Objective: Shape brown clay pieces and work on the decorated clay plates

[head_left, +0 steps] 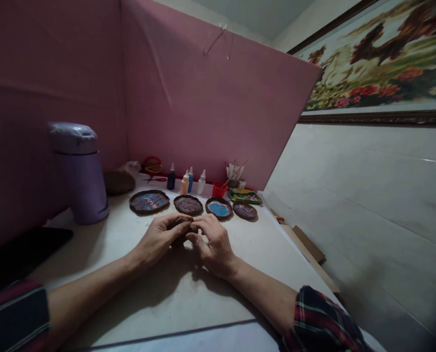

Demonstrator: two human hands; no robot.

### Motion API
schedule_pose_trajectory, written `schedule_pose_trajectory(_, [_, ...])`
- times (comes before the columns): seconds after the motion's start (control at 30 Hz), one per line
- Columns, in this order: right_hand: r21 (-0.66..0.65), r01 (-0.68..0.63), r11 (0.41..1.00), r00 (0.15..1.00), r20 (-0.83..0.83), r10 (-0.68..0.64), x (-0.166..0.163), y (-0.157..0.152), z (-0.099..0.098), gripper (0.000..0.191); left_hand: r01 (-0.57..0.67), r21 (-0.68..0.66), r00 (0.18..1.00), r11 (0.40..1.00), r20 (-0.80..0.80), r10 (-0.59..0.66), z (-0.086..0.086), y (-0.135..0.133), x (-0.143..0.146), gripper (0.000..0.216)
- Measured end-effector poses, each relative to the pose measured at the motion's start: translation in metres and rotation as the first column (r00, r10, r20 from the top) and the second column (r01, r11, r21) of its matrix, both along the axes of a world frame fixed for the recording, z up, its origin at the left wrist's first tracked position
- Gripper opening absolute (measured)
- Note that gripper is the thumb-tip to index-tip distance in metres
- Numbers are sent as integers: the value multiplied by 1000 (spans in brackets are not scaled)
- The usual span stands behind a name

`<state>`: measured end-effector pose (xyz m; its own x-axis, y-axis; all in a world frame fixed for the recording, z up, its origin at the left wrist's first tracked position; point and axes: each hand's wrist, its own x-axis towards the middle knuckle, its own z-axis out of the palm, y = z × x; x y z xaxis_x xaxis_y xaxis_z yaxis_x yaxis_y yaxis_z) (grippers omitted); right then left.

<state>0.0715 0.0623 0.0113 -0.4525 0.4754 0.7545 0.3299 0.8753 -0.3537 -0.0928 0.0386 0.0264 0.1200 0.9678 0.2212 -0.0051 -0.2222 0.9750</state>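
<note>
Both my hands meet over the middle of the white tabletop (155,303), closed around a lump of dark brown clay (179,224). My left hand (161,237) grips it from the left, thumb lying across its near side. From the right, my right hand (214,244) presses it between fingers and thumb. Much of the clay is hidden behind the fingers. Just beyond are several shallow brown clay dishes with painted insides: a blue-streaked one (149,201), a purplish one (187,205), a bright blue one (219,209) and a small dark one (245,210).
A purple bottle (80,181) stands at left beside a larger brown clay lump (119,182). Behind the dishes are scissors (154,180), several paint bottles (185,183), a red cup (219,189) with a brush and a green box (245,196). A dark flat object (38,249) lies left.
</note>
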Motion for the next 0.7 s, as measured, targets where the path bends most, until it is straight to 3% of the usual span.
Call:
schedule_pose_trajectory(0.37, [-158,-70,985,998,-19,68,3,-3,1,14,55,-51,996,997,68,-52,3,-1,1,36])
schedule_pose_trajectory(0.57, [-258,-85,962,983,-178,39,6,-3,-1,13,118,-80,991,990,76,-112,-1,1,-1,49])
schedule_pose_trajectory(0.7, [-286,-74,955,977,-213,12,6,-2,-1,14,78,-60,996,995,50,-75,1,-1,0,48])
